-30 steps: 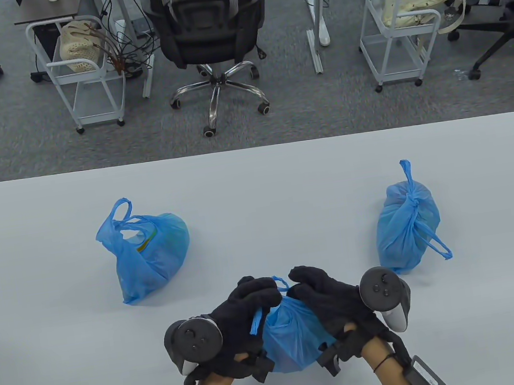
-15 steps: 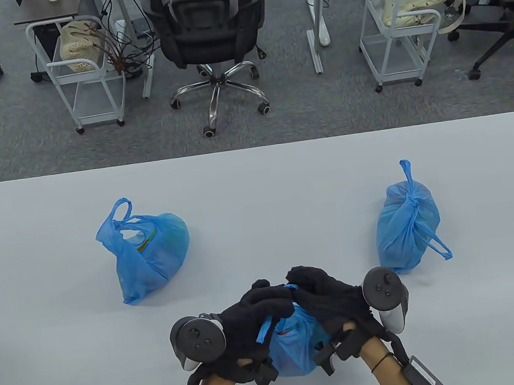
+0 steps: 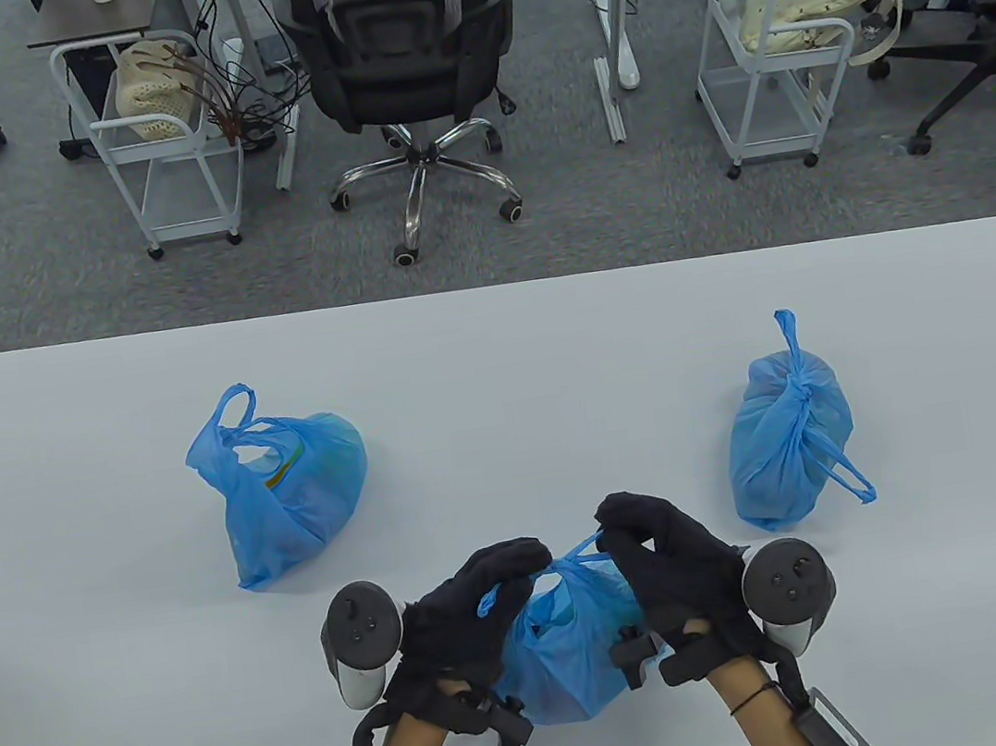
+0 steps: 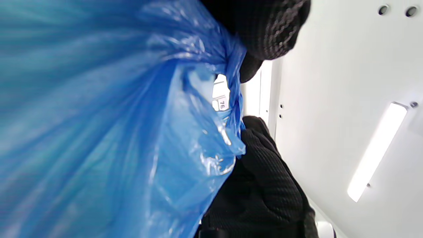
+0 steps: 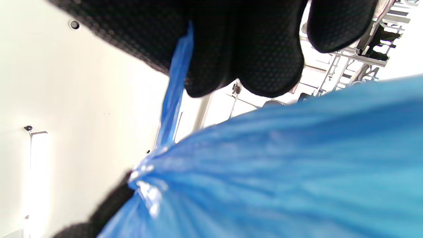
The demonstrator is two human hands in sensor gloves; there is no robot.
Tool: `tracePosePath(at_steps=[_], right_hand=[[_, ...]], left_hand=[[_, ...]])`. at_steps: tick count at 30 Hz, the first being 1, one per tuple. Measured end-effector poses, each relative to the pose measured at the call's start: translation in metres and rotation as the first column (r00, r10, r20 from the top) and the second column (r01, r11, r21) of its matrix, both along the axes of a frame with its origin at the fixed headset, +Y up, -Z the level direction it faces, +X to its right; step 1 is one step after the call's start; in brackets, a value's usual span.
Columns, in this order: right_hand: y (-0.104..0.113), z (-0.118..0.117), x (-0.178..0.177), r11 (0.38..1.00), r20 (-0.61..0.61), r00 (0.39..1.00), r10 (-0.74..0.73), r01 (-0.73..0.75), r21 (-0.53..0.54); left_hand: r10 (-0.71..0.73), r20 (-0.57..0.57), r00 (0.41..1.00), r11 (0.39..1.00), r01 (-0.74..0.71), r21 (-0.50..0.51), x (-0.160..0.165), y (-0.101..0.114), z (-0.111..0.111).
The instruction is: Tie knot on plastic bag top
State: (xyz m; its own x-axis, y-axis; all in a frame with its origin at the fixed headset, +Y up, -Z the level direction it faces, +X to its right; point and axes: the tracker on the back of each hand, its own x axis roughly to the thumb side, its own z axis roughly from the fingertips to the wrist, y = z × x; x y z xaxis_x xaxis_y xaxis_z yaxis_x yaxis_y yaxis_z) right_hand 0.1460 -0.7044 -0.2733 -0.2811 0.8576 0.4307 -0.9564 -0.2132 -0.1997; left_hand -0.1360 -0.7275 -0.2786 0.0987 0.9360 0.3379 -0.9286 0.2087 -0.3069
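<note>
Centrally, blue bag (image 3: 563, 653) between hands: left hand (image 3: 460, 617) and right hand (image 3: 675, 557) each pinch one handle.

left hand (image 3: 460, 617) pinching, right hand (image 3: 676, 566) pinching

Both hands in black knit gloves w/ dotted weave: left hand (image 3: 460, 617), right hand (image 3: 676, 561). Grey round tracker w/ small buttons on back of each. Bare forearms behind; thin black band on right wrist, black wrist mounts.
</note>
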Motion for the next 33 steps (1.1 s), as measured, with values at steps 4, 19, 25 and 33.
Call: tracePosePath(at_steps=[4, 19, 25, 33], right_hand=[[0.003, 0.001, 0.001, 0.999, 0.022, 0.999, 0.038, -0.039, 0.033], [0.011, 0.004, 0.008, 0.938, 0.246, 0.911, 0.331, -0.347, 0.023], [0.007, 0.001, 0.013, 0.913, 0.284, 0.873, 0.397, -0.407, -0.024], [0.009, 0.002, 0.012, 0.843, 0.351, 0.778, 0.521, -0.534, -0.068]], left_hand=[[0.03, -0.035, 0.999, 0.998, -0.032, -0.059, -0.005, -0.004, -0.003], [-0.183, -0.263, 0.947, 0.982, 0.162, -0.101, -0.019, -0.014, -0.006], [-0.293, -0.339, 0.894, 0.956, 0.264, -0.13, -0.024, -0.013, -0.006], [-0.512, -0.422, 0.748, 0.847, 0.521, -0.102, -0.022, -0.009, -0.006]])
